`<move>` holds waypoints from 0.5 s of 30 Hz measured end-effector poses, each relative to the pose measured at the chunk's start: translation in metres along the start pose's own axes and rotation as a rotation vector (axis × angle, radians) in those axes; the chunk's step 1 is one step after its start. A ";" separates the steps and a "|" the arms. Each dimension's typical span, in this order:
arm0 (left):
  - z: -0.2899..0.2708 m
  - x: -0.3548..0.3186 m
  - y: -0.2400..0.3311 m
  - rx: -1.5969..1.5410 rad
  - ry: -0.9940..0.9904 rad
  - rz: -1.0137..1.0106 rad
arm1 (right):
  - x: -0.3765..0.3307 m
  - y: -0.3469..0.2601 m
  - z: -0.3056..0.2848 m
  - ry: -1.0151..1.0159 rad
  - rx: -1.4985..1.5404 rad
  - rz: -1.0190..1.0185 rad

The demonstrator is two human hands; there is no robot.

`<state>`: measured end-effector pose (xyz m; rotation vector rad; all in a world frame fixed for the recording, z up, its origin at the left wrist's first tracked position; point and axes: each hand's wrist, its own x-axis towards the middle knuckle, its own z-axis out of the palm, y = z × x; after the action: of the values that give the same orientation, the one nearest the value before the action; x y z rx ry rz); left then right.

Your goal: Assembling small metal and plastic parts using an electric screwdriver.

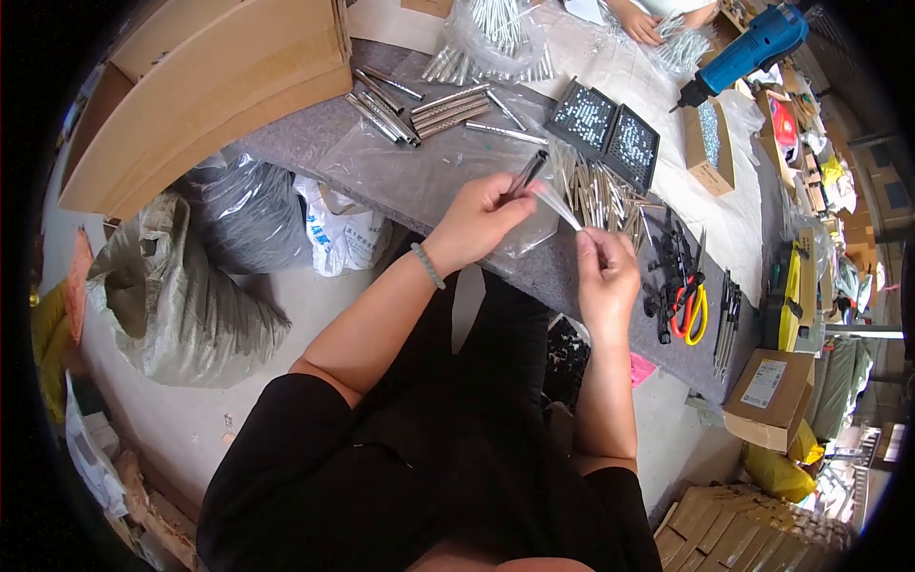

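Observation:
My left hand (474,221), with a beaded bracelet at its wrist, grips a shiny metal tube (527,173) with a dark end, tilted up and away. Fingertips of my right hand (608,278) pinch the near end of a thin clear plastic strip (560,204), possibly a sleeve, stretched towards the tube. Motion blurs the strip, and I cannot tell if it joins the tube. Just beyond my right hand lies a heap of slim metal rods (599,191). Several metal tubes (450,114) lie farther off to the left, and a black two-part tray (582,119) holds small bright parts.
Scissors with red and yellow handles (701,313) and dark tools (727,324) lie at the right. A blue power screwdriver (762,43) hangs above an open carton (717,176). Another person's hand (640,27) works at the far side. A large cardboard box (210,105) stands left.

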<state>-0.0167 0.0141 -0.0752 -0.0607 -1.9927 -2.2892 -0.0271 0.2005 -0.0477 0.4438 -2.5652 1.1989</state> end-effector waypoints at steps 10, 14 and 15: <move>-0.029 -0.009 0.015 0.619 0.125 0.373 | 0.005 -0.022 -0.023 0.071 -0.014 -0.189; -0.035 -0.004 0.015 0.794 0.150 0.552 | 0.008 -0.025 -0.031 0.025 -0.245 -0.326; -0.036 -0.003 0.020 0.932 0.145 0.597 | 0.008 -0.027 -0.034 -0.001 -0.350 -0.379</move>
<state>-0.0101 -0.0243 -0.0607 -0.3360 -2.3209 -0.8852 -0.0199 0.2096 -0.0047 0.7971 -2.4680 0.6069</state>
